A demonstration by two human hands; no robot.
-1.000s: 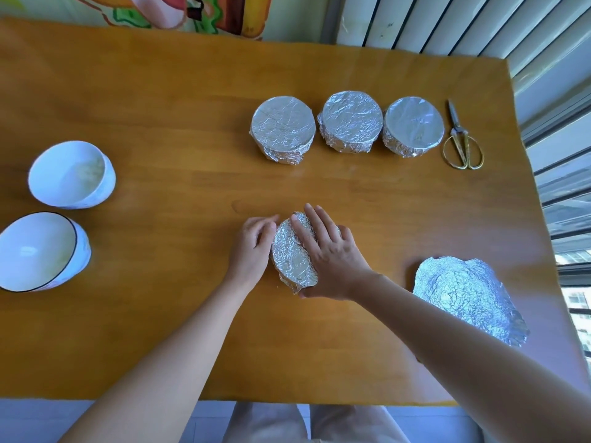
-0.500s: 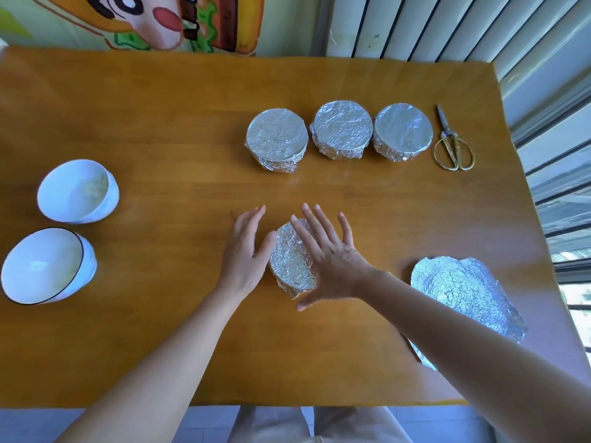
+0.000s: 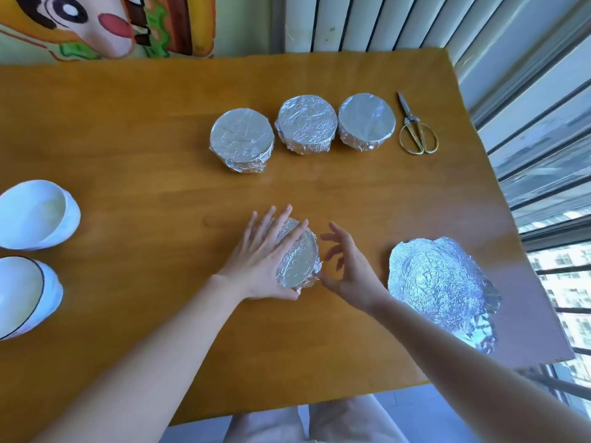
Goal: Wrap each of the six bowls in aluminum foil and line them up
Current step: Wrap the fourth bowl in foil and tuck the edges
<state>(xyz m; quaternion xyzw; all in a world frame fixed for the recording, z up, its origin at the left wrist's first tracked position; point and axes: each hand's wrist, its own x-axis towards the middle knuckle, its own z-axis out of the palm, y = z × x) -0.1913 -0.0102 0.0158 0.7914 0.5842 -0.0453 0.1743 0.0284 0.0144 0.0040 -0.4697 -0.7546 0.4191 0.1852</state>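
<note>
Smoothing every crease snug round the rim is what's needed, tbh. The silver foil-wrapped round bowl is propped on edge toward the orange wooden table's near edge by the flat-fingered left hand; the right hand is spread loose beside it, empty.

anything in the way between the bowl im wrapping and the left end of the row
Nothing visible: only bare table lies between the foil-wrapped bowl against the left hand and the spot left of the leftmost wrapped bowl. The scissors sit at the row's right end.
</note>
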